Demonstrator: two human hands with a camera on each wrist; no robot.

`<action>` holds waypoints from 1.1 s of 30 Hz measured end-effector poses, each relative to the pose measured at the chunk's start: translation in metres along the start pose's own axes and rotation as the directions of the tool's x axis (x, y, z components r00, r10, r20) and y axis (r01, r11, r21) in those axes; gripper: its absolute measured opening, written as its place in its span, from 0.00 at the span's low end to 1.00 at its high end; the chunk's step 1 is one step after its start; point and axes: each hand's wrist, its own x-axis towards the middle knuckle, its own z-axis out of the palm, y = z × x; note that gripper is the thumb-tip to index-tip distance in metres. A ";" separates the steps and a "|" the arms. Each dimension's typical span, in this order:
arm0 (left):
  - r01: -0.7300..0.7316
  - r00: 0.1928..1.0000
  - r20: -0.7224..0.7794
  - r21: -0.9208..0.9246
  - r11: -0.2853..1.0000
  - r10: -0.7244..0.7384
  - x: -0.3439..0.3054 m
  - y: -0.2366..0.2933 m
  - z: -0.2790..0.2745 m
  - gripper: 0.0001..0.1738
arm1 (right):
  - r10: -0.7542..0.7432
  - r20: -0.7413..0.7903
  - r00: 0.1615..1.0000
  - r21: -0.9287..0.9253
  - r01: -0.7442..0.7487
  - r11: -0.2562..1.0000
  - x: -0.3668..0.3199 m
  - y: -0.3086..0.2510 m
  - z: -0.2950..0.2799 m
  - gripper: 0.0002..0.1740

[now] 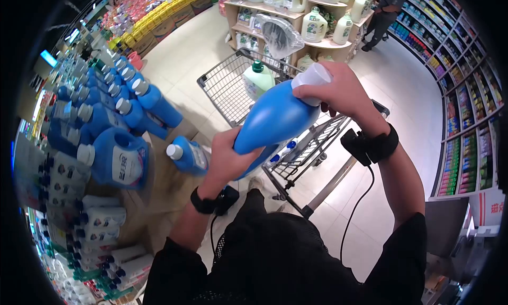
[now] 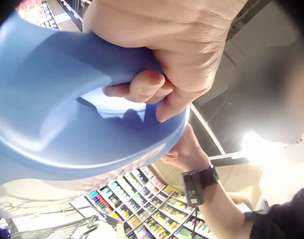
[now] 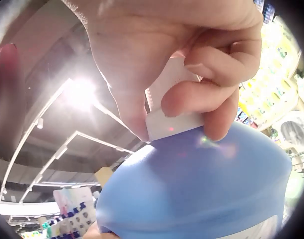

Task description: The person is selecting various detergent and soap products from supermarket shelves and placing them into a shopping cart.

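Note:
A large blue detergent bottle [image 1: 278, 117] with a white cap [image 1: 313, 75] is held tilted in front of the body, cap end up and to the right. My left hand [image 1: 230, 154] grips it at the lower end; in the left wrist view its fingers curl through the opening of the blue handle [image 2: 117, 59]. My right hand [image 1: 344, 88] holds the white cap, with thumb and fingers around it in the right wrist view. Beyond the blue bottle, a pale green bottle [image 1: 259, 84] with a dark green cap sits in the shopping cart [image 1: 330, 186].
Several blue bottles [image 1: 124, 165] stand on a display at left, with one blue bottle [image 1: 188, 156] near its edge. Wooden shelves [image 1: 254, 6] with pale green jugs are ahead. Stocked shelves [image 1: 460, 104] curve along the right. Another person [image 1: 389, 14] stands at the far aisle.

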 end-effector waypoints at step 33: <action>0.503 0.775 0.507 -0.135 0.853 -0.377 0.119 -0.291 0.262 0.19 | 0.387 -0.309 0.869 -0.424 -0.490 0.761 0.129 0.296 0.009 0.33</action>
